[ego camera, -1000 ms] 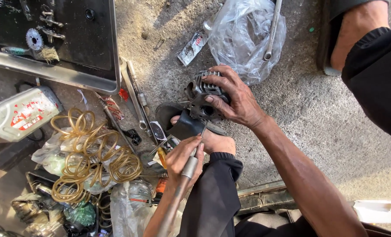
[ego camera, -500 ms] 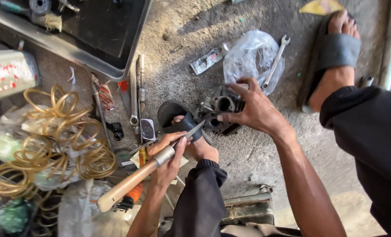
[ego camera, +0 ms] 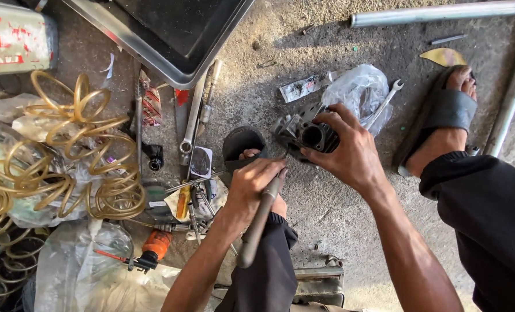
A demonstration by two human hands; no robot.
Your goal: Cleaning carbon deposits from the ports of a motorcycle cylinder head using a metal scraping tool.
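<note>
On the concrete floor between the person's feet sits a finned metal engine cylinder, the right hand spread over it, fingers curled around its top. Just beside it, the left hand grips a wooden-handled tool fully closed, tip toward the cylinder. Wrenches and coiled yellow tubing lie left.

Engine part: cast metal, dull grey, greasy, under the right hand.
Tool: worn matt handle in the left hand.
Floor: rough concrete, dusty.
Tray, upper left: sheet metal, dark matt inside.
Hose, left: glossy yellowish plastic.
Bag: thin clear plastic, crumpled.
Sandal: black matt rubber.
Wrench: smooth bright metal.
</note>
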